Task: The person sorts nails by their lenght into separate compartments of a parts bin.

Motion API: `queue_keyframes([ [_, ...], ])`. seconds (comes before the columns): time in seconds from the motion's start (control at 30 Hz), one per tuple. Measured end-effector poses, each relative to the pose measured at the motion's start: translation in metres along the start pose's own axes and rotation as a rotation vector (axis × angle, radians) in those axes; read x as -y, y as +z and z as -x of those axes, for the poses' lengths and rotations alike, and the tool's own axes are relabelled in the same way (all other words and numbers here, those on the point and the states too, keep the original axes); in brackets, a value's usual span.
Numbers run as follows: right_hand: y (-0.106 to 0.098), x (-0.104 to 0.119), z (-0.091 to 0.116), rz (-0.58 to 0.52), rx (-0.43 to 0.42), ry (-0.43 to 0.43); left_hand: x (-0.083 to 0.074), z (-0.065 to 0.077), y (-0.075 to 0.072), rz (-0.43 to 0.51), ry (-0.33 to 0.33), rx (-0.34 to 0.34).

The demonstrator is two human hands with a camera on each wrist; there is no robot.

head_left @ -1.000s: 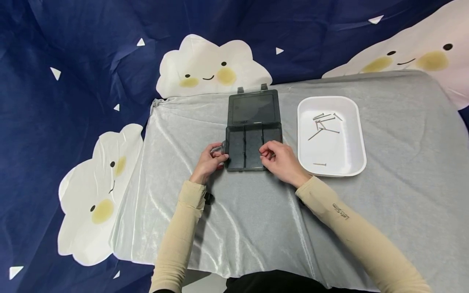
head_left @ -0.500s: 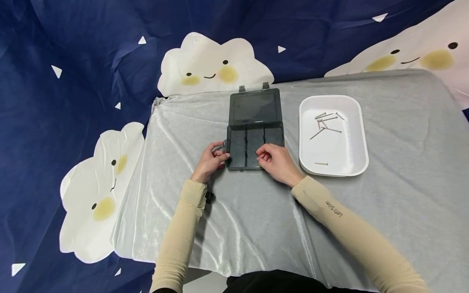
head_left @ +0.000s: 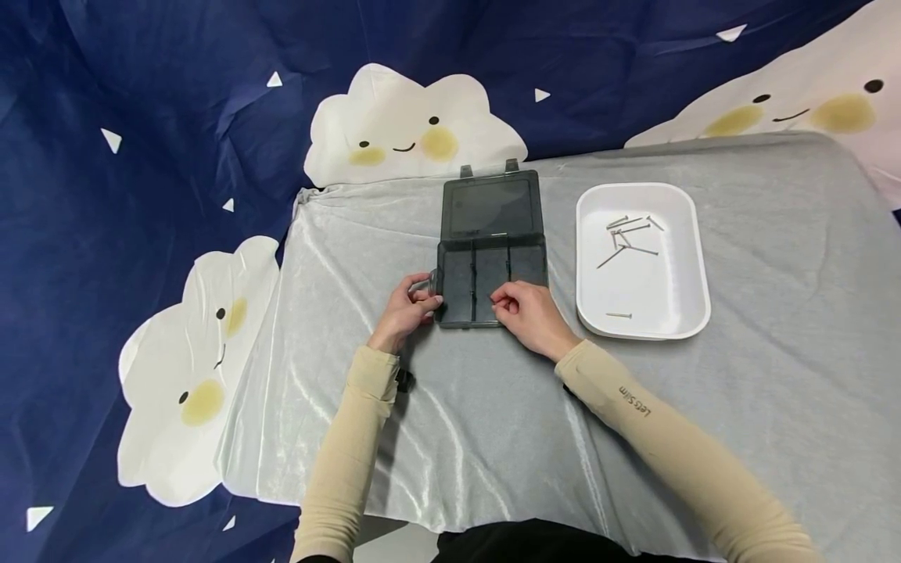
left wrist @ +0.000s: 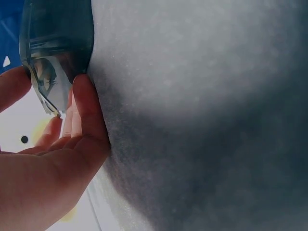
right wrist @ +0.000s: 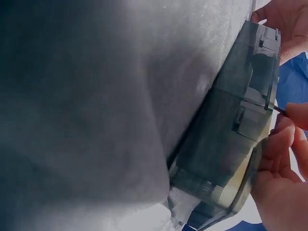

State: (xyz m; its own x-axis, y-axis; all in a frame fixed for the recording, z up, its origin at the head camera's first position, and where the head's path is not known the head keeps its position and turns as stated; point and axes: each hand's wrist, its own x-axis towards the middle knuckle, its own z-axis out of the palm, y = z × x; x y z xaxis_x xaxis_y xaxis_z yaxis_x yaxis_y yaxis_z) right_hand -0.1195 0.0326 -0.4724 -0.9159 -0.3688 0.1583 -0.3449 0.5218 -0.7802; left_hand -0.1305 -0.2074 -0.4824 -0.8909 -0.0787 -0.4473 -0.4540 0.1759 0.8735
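Observation:
A dark translucent compartment box (head_left: 456,285) lies on the table with its lid (head_left: 491,205) folded back. My left hand (head_left: 404,313) grips the box's left side, thumb at the rim. In the left wrist view, the fingertips (left wrist: 85,89) hold the box's end (left wrist: 57,29) from both sides. My right hand (head_left: 529,313) is over the front of the middle and right compartments. Thumb and forefinger pinch a thin dark nail (right wrist: 279,110), seen in the right wrist view at the box's rim; the rest of it is hidden by the fingers.
To the right of the box stands a white tray (head_left: 697,293). Several nails (head_left: 626,234) lie loosely in its far half, and a single nail (head_left: 619,315) near its front. Grey cloth (head_left: 507,438) covers the table; a dark blue backdrop (head_left: 225,47) with clouds hangs behind.
My right hand has shifted slightly left and toward the front over the middle compartment. My left hand keeps its hold on the box, and the nails in the tray lie as before.

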Motion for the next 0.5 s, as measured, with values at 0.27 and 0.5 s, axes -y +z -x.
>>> queue_keyframes([
  [0.27,0.0017,-0.0002,0.0021,0.041,0.010,0.025,0.0008,-0.0003,0.0007,0.004,0.003,-0.001],
  [0.5,0.0006,0.0007,0.0016,0.046,-0.007,0.033,0.0005,0.0000,0.0004,-0.005,0.009,0.004],
])
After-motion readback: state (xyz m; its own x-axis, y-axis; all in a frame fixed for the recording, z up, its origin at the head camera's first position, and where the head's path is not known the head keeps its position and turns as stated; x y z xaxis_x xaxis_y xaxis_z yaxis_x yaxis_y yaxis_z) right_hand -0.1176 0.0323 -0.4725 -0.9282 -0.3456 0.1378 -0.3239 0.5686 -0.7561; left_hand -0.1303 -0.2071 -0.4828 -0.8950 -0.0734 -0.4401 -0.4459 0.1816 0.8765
